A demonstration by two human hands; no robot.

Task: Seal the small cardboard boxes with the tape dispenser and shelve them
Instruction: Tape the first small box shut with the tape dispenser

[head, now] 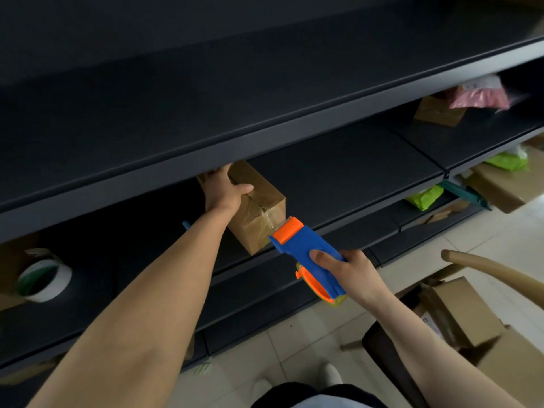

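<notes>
Dark shelf (pixel 338 172), left hand (pixel 223 188) gripping part-hidden box (pixel 265 213), right hand (pixel 353 272) clamped round tape dispenser (pixel 300 245)

No legible text anywhere.

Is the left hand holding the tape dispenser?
No, the right hand grips the tape dispenser, while the left hand holds the cardboard box.

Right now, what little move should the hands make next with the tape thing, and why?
Probably tilt the tape dispenser and tear the tape off. The left hand steadies the cardboard box on the shelf, shiny tape already wraps its near end, and the right hand holds the dispenser's orange tip against that end.
</notes>
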